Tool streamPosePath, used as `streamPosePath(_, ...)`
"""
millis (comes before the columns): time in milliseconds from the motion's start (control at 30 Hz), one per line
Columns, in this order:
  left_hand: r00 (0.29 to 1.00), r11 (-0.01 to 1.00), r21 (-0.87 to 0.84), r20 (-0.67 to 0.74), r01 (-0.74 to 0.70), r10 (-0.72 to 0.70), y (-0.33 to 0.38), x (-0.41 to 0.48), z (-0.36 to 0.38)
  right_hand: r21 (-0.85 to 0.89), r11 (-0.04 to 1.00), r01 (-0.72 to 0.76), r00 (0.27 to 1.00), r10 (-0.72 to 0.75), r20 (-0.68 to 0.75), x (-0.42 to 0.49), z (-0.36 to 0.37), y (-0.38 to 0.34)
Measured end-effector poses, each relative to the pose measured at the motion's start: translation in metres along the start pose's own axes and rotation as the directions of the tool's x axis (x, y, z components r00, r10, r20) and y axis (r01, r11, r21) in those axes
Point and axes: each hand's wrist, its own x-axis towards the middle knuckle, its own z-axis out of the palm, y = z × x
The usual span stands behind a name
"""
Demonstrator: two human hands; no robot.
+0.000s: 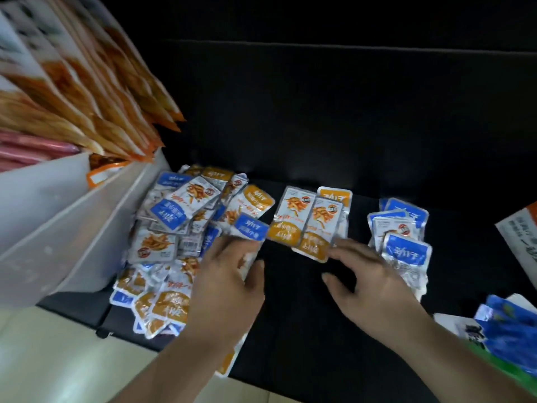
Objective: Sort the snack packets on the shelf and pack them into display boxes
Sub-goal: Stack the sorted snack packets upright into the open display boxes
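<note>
A mixed heap of small silver snack packets [171, 228] with blue or orange labels lies on the left of the black shelf [290, 301]. A small stack of orange-labelled packets [308, 219] sits in the middle. A stack of blue-labelled packets [402, 225] lies to the right. My left hand [229, 286] is at the heap's right edge and grips a blue-labelled packet [250, 229] between fingers and thumb. My right hand [369, 274] is spread between the orange and blue stacks, its fingertips at the near edge of the orange stack, holding nothing.
A white plastic bin [58, 228] holding large orange pouches [87, 97] stands at the left. A printed carton [520, 237] pokes in at the right edge. Blue wrapped packs [511, 324] lie at the lower right. The shelf's front edge runs below my wrists.
</note>
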Motion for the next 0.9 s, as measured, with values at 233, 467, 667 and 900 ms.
streamPosePath(233,0.975,0.918,0.396,0.198,0.011,-0.097,-0.044,-0.061,-0.052,0.055,0.995,0.079,0.994,-0.083,0.066,-0.006,0.042,-0.034)
streamPosePath(467,0.96,0.934,0.354,0.244,0.043,-0.136,-0.045,-0.064,-0.044,-0.093,0.987,0.13,0.988,-0.121,0.097,-0.002,0.05,-0.045)
streamPosePath(667,0.894,0.944,0.044,0.31,0.327,-0.324,-0.024,-0.056,-0.056,0.002,0.999,-0.035,0.967,0.033,0.251,0.004,0.041,-0.06)
streamPosePath(900,0.854,0.772,-0.38,0.332,0.51,-0.401,0.006,-0.035,-0.06,0.536,0.619,-0.574,0.797,0.27,0.541,0.006,0.022,-0.076)
